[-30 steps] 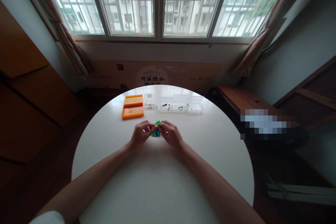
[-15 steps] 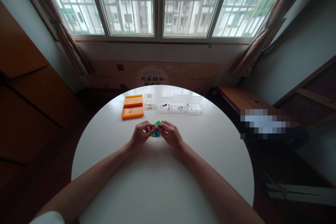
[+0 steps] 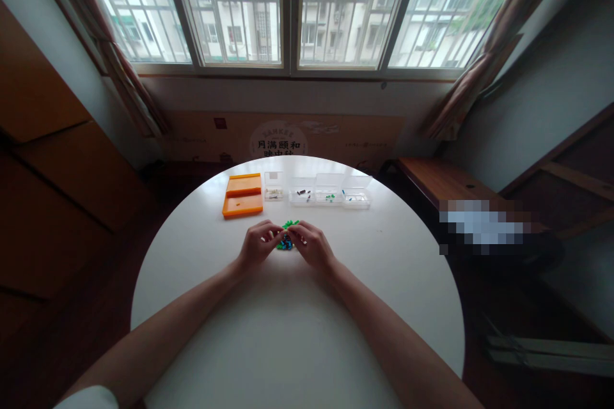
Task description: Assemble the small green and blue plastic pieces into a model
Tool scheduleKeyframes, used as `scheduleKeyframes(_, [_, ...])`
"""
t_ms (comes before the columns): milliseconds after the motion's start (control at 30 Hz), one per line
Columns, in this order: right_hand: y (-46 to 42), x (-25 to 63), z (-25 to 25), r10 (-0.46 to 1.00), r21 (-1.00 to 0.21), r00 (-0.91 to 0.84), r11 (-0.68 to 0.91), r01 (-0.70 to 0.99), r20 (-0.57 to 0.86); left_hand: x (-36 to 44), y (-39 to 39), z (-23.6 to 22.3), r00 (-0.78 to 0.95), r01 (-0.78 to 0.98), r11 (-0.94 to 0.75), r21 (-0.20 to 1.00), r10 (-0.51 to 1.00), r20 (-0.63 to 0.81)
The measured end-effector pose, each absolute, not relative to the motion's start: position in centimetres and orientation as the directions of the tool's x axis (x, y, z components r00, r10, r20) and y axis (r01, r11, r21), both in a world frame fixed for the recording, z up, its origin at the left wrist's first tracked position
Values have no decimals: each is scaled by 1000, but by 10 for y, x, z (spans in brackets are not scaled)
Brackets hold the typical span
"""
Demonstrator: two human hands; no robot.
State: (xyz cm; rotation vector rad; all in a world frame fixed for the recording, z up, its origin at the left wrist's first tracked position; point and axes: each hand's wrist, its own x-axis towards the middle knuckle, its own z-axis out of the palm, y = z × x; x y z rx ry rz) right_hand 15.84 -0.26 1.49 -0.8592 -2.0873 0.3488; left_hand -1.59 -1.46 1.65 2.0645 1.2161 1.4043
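Barely a shift from us since half a second ago: our left hand (image 3: pixel 259 243) and right hand (image 3: pixel 313 244) keep their places, fingertips almost meeting. Sweeping from the left, we pass the brown cabinet (image 3: pixel 45 86), then a tied-back curtain (image 3: pixel 112 64), and we're onto the round white desk (image 3: pixel 201 281). First up there, the orange case (image 3: pixel 252 206), lying open with one small orange piece in its near half. Our left hand comes next, nearer to us, its finger and thumb narrowed. Just beyond, a clear box (image 3: pixel 267 186) stands open with pale bits inside. Now the centre: the green and blue brick cluster (image 3: pixel 286 244), right between our two hands, green on its far side! Our right hand mirrors the left, narrow at the tips, but whether either hand pinches a tiny piece, we cannot tell. On the right, behind that hand, three more open clear boxes (image 3: pixel 330 205) sit side by side: dark pieces, green pieces, then a few blue ones. Another curtain (image 3: pixel 463 92) hangs beyond them.
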Motion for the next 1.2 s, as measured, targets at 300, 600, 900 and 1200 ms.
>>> scheduleKeyframes(300, [-2,158,14,683,-512,-413,728,456,603,-17,-13,13,122,457,-567,685,803,583])
scheduleKeyframes(600, [0,160,11,705,-497,-408,703,508,580,-30,3,11,-77,427,-471,772,832,550])
scheduleKeyframes(900, [25,153,33,708,-284,-484,673,683,515,-31,8,6,-118,404,-455,794,834,538])
scheduleKeyframes(1200, [76,112,68,875,-106,-387,432,896,292,-26,5,11,-83,478,-474,739,813,576])
